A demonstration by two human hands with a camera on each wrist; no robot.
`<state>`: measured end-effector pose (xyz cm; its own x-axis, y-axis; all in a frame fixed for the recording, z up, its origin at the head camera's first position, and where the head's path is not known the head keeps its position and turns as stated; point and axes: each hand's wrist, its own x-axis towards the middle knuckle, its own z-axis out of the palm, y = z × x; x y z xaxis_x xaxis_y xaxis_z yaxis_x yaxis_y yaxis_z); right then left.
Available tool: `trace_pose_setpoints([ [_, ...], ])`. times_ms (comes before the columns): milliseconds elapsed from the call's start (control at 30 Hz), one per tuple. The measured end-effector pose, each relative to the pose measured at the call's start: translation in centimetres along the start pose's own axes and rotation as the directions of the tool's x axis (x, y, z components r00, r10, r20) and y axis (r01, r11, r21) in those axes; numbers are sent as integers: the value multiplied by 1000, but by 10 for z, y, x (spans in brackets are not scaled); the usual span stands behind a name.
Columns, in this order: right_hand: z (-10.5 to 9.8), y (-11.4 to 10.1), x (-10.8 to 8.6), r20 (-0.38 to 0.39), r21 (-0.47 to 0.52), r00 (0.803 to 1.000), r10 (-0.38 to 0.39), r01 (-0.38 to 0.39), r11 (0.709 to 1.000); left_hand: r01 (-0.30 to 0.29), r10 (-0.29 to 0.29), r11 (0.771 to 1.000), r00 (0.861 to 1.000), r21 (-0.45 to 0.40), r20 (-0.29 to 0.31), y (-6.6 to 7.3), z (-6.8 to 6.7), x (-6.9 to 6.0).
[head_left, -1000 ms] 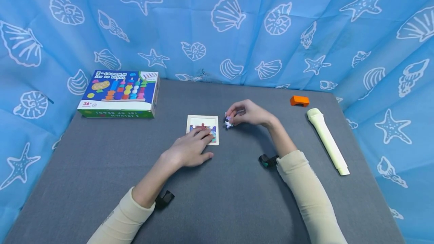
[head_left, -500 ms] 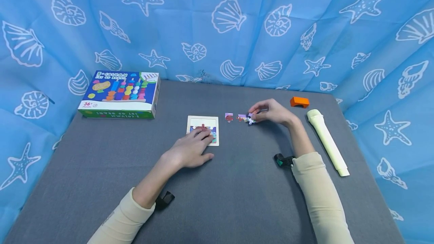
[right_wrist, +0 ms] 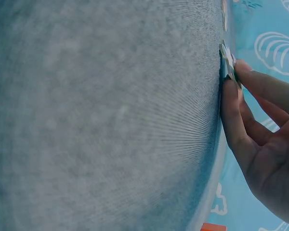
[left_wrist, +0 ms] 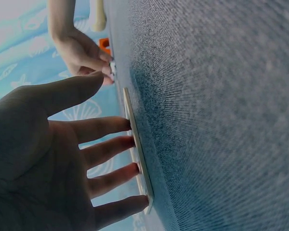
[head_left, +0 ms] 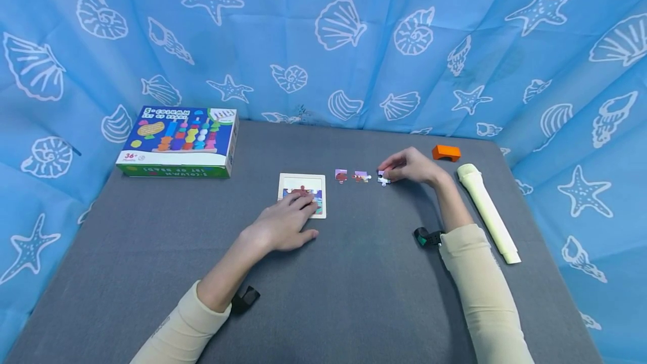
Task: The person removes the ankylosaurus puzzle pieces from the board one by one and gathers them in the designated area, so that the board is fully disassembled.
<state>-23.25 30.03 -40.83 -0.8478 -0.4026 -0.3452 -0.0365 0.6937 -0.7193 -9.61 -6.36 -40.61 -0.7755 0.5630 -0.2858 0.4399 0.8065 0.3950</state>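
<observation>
My left hand (head_left: pixel 278 226) rests its outstretched fingertips on a small wooden puzzle board (head_left: pixel 323 195) with a pale frame. Pieces fill the lower part of the board, partly hidden under the fingers; its upper part shows bare wood. To the right, my right hand (head_left: pixel 414 166) pinches a purple and white jigsaw piece (head_left: pixel 383 182) between thumb and fingers, low at the table. In the right wrist view the held piece (right_wrist: pixel 229 60) tilts up slightly from the cloth. Two more pieces lie in a row to its left: a purple and brown piece (head_left: pixel 341 176) and a purple and red piece (head_left: pixel 361 176).
A bead-set box (head_left: pixel 177 140) lies at the back left of the grey table (head_left: pixel 343 296). At the right are an orange arched block (head_left: pixel 446 153) and a pale yellow microphone-shaped stick (head_left: pixel 487 212). A blue shell-print curtain (head_left: pixel 303 32) bounds the back and sides.
My right hand has moved right with the pinched piece, leaving two pieces uncovered on the table in a row. A small gap now parts them from the held one. My left hand has stayed put.
</observation>
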Motion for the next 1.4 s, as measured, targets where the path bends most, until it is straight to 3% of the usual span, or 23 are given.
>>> trace_pose_setpoints([
  [433,-2,0,1,-42,-58,999,17,-19,998,0,0,1000,1000,-2,5,-1,1,0],
  [800,1,-5,-4,-26,47,999,-20,22,999,-5,5,1000,1000,-3,-4,-1,1,-1],
  [1033,12,-18,-2,6,100,996,-86,85,991,-11,11,1000,1000,-7,3,-3,0,0],
  [1400,49,-59,13,77,150,979,-191,177,973,-38,39,999,999,-36,24,-9,-5,-2],
])
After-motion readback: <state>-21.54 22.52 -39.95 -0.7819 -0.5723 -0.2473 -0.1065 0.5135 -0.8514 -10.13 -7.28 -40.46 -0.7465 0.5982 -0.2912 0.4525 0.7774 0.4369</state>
